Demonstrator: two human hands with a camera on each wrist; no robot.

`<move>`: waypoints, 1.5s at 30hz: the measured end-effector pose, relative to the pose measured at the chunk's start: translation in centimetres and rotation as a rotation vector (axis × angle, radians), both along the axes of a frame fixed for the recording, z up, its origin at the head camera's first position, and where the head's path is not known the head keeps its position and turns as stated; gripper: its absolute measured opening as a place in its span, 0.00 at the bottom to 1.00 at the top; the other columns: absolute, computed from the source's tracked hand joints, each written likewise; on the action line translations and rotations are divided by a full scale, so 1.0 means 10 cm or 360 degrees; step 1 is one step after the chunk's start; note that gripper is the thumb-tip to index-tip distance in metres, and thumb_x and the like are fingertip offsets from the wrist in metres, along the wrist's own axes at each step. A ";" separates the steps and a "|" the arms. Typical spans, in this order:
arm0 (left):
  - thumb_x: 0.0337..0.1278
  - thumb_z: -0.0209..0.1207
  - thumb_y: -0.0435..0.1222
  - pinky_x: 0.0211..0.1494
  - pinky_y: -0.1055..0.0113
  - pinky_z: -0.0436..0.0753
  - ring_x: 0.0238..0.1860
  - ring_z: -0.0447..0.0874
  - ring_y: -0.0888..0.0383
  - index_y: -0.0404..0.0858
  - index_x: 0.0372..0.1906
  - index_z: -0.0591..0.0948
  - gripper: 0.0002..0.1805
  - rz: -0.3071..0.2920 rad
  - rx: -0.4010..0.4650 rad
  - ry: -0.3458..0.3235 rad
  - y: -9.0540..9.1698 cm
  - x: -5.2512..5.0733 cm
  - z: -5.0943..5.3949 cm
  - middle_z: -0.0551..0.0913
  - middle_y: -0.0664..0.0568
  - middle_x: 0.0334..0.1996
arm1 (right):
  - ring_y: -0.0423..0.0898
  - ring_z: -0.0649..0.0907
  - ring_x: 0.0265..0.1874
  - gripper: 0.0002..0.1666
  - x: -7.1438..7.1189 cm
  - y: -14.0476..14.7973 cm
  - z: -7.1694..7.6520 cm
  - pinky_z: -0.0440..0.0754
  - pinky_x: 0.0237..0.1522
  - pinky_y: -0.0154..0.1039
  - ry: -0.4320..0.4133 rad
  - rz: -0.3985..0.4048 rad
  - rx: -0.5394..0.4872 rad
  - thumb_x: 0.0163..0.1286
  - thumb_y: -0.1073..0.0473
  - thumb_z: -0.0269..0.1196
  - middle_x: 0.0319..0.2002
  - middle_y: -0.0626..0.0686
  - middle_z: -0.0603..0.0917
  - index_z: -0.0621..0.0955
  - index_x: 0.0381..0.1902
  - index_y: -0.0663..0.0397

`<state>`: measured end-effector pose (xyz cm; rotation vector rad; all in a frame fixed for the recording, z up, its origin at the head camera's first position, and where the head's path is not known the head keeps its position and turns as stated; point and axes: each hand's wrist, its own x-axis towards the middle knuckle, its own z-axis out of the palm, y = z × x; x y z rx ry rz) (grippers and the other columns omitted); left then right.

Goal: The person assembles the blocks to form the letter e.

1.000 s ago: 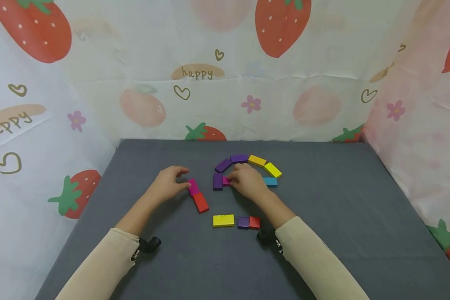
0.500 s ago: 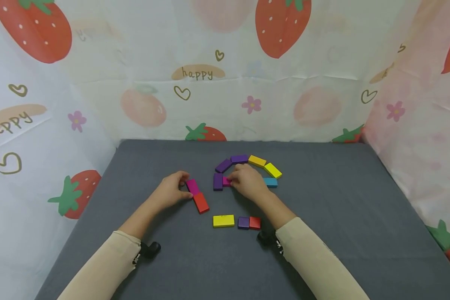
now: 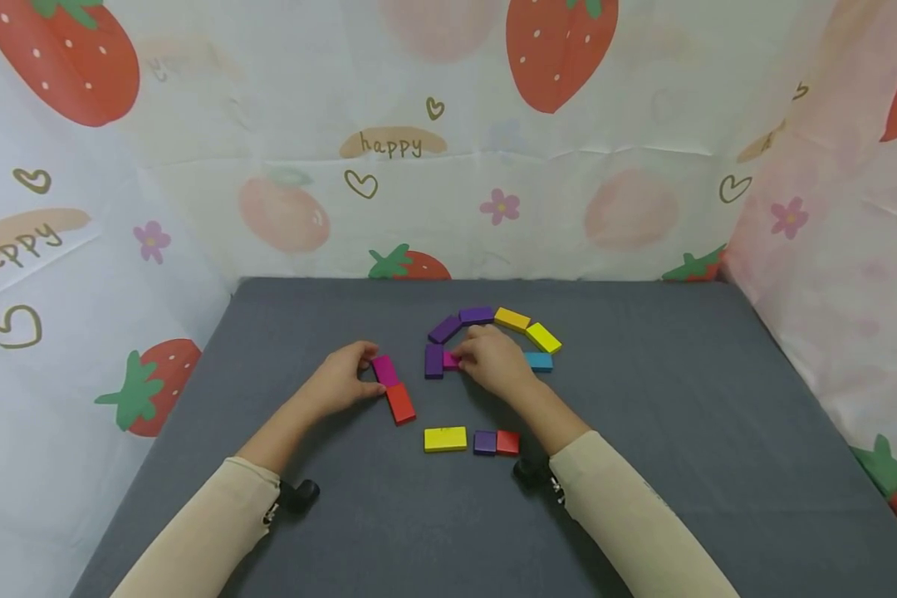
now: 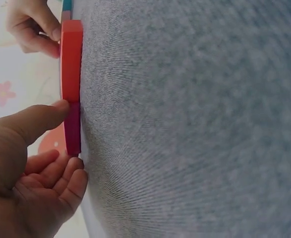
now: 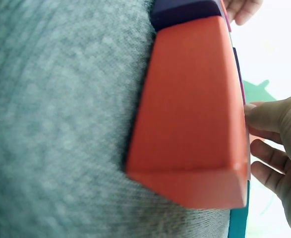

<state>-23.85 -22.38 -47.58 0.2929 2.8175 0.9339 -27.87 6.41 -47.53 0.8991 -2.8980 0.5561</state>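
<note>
My left hand is at a magenta block lying end to end with a red block. In the left wrist view its thumb presses near their joint, while its fingers curl at the magenta block's far end. My right hand reaches inside an arch of blocks, fingertips at a second magenta block; the hand covers part of that row. This magenta block touches an upright-lying purple block; a blue block shows at the row's other end.
Purple blocks and yellow blocks form the arch's curve. Nearer me on the grey cloth lie a yellow block, a small purple block and a red one. A strawberry-print curtain borders the table.
My left hand has shifted slightly toward me along the magenta block, its thumb now at the joint with the red block and its fingers at the far end. The right hand stays put.
</note>
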 end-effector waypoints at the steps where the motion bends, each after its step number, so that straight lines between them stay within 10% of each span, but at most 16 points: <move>1: 0.58 0.73 0.38 0.67 0.48 0.75 0.63 0.77 0.42 0.28 0.69 0.71 0.38 -0.0004 -0.0004 0.0009 0.00 0.00 0.00 0.78 0.36 0.64 | 0.47 0.78 0.44 0.12 0.00 0.00 0.00 0.81 0.50 0.41 -0.0001 -0.0002 -0.0001 0.71 0.59 0.69 0.41 0.47 0.83 0.90 0.50 0.49; 21: 0.57 0.73 0.45 0.66 0.49 0.77 0.63 0.77 0.46 0.35 0.67 0.74 0.36 -0.0109 0.0023 0.0034 0.33 0.12 0.21 0.79 0.44 0.61 | 0.46 0.76 0.38 0.12 0.02 -0.03 0.01 0.78 0.42 0.38 0.0051 -0.0019 0.0035 0.71 0.59 0.69 0.35 0.47 0.80 0.91 0.50 0.47; 45: 0.51 0.76 0.47 0.62 0.54 0.77 0.54 0.77 0.51 0.36 0.61 0.80 0.34 -0.0242 -0.0159 0.0180 0.73 0.25 0.07 0.85 0.48 0.53 | 0.48 0.77 0.40 0.12 0.00 -0.02 -0.03 0.80 0.46 0.40 0.0063 -0.0015 0.0053 0.71 0.58 0.69 0.37 0.48 0.81 0.90 0.51 0.47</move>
